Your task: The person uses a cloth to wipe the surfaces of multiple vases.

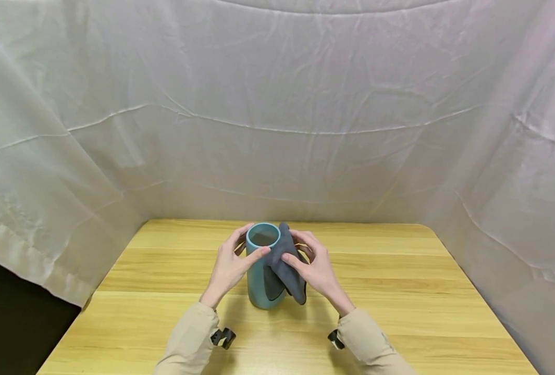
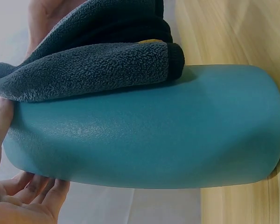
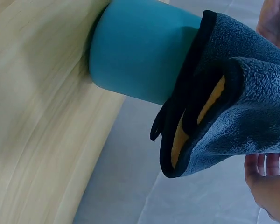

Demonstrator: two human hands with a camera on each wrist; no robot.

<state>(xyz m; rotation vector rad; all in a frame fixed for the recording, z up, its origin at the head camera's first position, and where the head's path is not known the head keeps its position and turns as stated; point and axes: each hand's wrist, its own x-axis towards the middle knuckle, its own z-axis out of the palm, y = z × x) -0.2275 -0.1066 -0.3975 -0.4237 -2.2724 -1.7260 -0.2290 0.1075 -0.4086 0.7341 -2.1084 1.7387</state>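
A tall teal vase (image 1: pixel 257 284) stands upright on the wooden table, its round mouth facing up. My left hand (image 1: pixel 227 264) grips it near the rim from the left, thumb in front and fingers around the far side. Over the vase's right side hangs a dark grey cloth (image 1: pixel 284 263), folded and loose at its lower end. My right hand (image 1: pixel 318 266) holds this cloth close to the rim, thumb on the front and fingers behind. In the right wrist view the cloth (image 3: pixel 259 107) shows fuzzy pile, black edging and a yellowish inner face.
The light wooden table (image 1: pixel 399 291) extends to both sides of the vase. Pale wrinkled fabric (image 1: pixel 286 104) hangs behind it and along the sides. A dark area (image 1: pixel 14 312) lies beyond the table's left edge. Small black devices (image 1: pixel 224 338) sit at both wrists.
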